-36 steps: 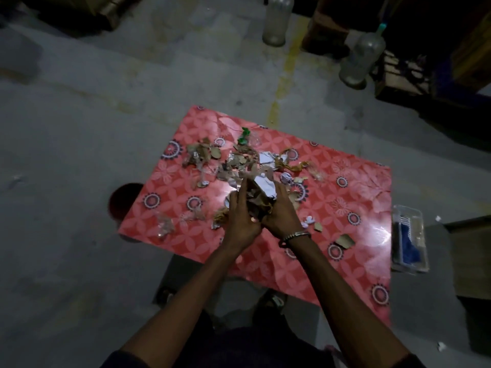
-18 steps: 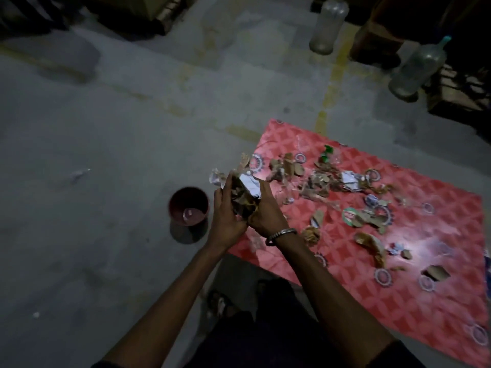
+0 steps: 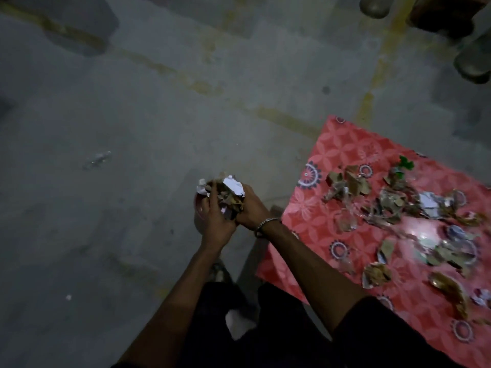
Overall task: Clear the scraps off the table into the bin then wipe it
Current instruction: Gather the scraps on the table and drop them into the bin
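Observation:
My left hand (image 3: 216,221) and my right hand (image 3: 252,208) are pressed together around a bunch of scraps (image 3: 229,196), brown leaves and white paper bits. Both hands hover directly over a small dark red bin (image 3: 198,212) on the floor, which they mostly hide. To the right lies the table with a red patterned cover (image 3: 318,216). Several more scraps (image 3: 393,203) lie scattered on the cover: dry leaves, torn paper and a green piece (image 3: 405,163).
Grey concrete floor with yellow lines surrounds the table. Two plastic bottles (image 3: 473,65) stand at the top right beside dark furniture. A small white speck (image 3: 68,297) and a shiny bit (image 3: 98,158) lie on the floor at left. My feet show below my arms.
Both hands have carried the bunch of scraps from over the table leftward to above the bin. The camera has swung left, so the table now sits at the right.

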